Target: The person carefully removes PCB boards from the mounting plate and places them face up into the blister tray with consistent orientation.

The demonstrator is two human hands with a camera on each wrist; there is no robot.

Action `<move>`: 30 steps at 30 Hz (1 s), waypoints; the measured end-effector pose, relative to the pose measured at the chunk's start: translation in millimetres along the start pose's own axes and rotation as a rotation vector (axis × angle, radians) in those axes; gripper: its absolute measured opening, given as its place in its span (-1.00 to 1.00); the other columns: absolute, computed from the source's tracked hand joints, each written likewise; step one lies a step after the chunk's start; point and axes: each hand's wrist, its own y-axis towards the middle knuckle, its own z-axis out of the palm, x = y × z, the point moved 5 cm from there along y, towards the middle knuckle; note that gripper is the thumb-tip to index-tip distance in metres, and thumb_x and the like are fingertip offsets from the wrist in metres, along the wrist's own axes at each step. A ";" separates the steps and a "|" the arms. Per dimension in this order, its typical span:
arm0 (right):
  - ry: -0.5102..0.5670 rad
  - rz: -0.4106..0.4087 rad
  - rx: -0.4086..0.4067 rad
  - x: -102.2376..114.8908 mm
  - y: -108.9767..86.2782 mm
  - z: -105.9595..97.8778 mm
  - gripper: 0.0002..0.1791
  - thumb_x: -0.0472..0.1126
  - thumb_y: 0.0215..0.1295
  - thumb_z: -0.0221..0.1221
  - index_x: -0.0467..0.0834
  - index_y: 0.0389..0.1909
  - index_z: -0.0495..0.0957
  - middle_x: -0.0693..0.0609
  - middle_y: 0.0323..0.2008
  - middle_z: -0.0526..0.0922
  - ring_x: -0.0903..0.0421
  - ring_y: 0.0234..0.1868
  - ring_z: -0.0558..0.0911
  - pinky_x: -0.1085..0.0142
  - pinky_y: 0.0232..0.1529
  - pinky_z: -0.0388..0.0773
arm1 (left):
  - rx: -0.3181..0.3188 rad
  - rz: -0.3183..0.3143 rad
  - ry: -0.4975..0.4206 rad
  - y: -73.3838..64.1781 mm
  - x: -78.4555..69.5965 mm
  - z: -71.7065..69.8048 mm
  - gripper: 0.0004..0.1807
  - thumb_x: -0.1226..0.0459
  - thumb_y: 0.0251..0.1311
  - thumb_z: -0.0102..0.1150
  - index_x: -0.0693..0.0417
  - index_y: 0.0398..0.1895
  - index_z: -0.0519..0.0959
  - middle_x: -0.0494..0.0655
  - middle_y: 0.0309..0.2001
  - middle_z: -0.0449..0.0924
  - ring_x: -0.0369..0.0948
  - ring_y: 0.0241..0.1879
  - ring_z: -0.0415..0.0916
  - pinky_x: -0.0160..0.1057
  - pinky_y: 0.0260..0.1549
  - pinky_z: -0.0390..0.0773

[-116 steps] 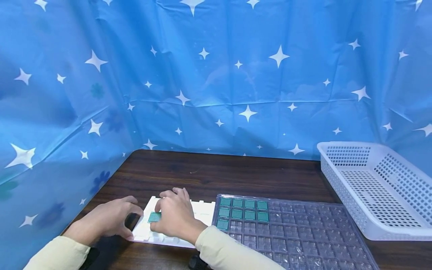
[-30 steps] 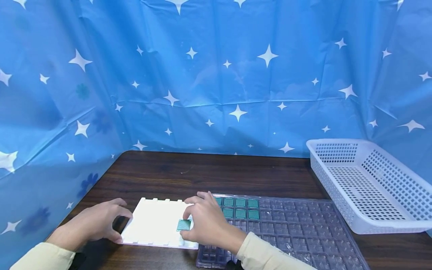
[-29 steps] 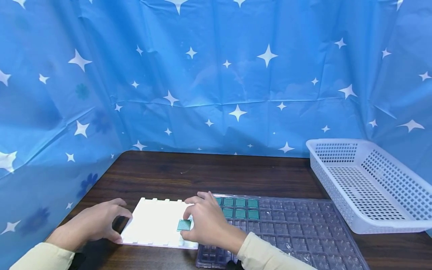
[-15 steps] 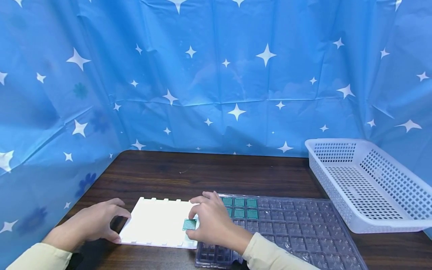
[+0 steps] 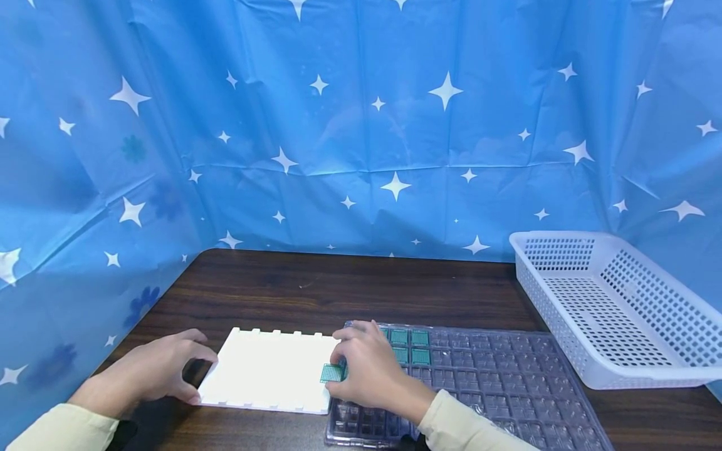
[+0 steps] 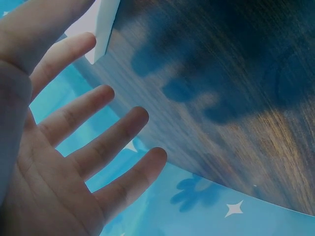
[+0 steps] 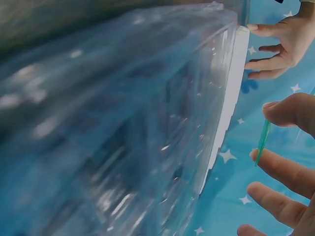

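My right hand (image 5: 372,369) pinches a small green circuit board (image 5: 332,373) by its edges between thumb and index finger. In the right wrist view the board (image 7: 263,142) shows edge-on, with the other fingers spread apart. In the head view it overlaps the right end of a white slab (image 5: 265,369) with a notched edge, beside a clear plastic compartment tray (image 5: 496,388). Several green boards (image 5: 420,356) sit in the tray's back left compartments, some hidden by my right hand. My left hand (image 5: 152,369) lies at the slab's left end, thumb by its front corner, fingers loosely extended.
A white perforated basket (image 5: 615,369) stands at the right, beyond the compartment tray. The dark wood table (image 5: 350,285) runs back to a blue star-patterned curtain (image 5: 338,156), which also hangs along the left side.
My right hand has carried the pinched board rightward, from over the slab's middle to its right end beside the tray. The left hand keeps its place by the slab; the head view has shifted slightly.
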 end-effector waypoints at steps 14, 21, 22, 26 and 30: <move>0.019 0.036 0.008 -20.0 -8.6 -1.1 -0.82 -0.01 0.00 0.44 0.01 -0.41 0.74 -0.02 0.17 0.62 -0.20 0.32 0.44 -0.27 0.39 0.17 | 0.007 -0.001 0.001 4.1 4.6 1.8 -0.35 -0.06 -0.38 0.62 -0.11 -0.07 0.69 0.24 0.16 0.47 0.18 0.03 0.54 0.23 -0.10 0.58; 0.024 0.031 -0.015 -26.8 -10.8 -6.4 -0.82 -0.02 0.01 0.43 -0.02 -0.40 0.74 -0.04 0.14 0.64 -0.26 0.31 0.43 -0.31 0.37 0.17 | 0.016 0.010 0.009 1.2 0.6 0.2 -0.36 -0.05 -0.34 0.61 -0.08 -0.06 0.68 0.27 0.15 0.47 0.19 0.01 0.54 0.23 -0.12 0.58; 0.026 0.034 -0.017 -28.4 -11.6 -7.4 -0.82 -0.03 0.01 0.43 -0.02 -0.40 0.74 -0.04 0.14 0.64 -0.27 0.31 0.43 -0.32 0.36 0.17 | 0.016 0.015 0.011 1.3 0.6 0.6 -0.36 -0.05 -0.33 0.60 -0.08 -0.06 0.68 0.28 0.15 0.46 0.19 0.01 0.54 0.23 -0.13 0.58; 0.007 0.040 -0.026 -34.5 -15.3 -11.2 -0.81 -0.03 -0.01 0.44 -0.03 -0.40 0.74 -0.05 0.13 0.64 -0.26 0.30 0.44 -0.32 0.35 0.18 | 0.018 0.010 0.010 1.5 1.1 0.9 -0.35 -0.05 -0.34 0.60 -0.07 -0.05 0.68 0.27 0.15 0.46 0.19 0.02 0.54 0.24 -0.13 0.58; -0.009 0.040 -0.023 -39.9 -18.3 -13.4 -0.81 -0.04 -0.01 0.44 -0.04 -0.41 0.74 -0.06 0.11 0.66 -0.25 0.29 0.46 -0.31 0.35 0.19 | 0.022 0.006 0.010 3.2 2.9 1.8 -0.34 -0.06 -0.35 0.60 -0.08 -0.05 0.68 0.27 0.16 0.46 0.20 0.04 0.53 0.25 -0.12 0.57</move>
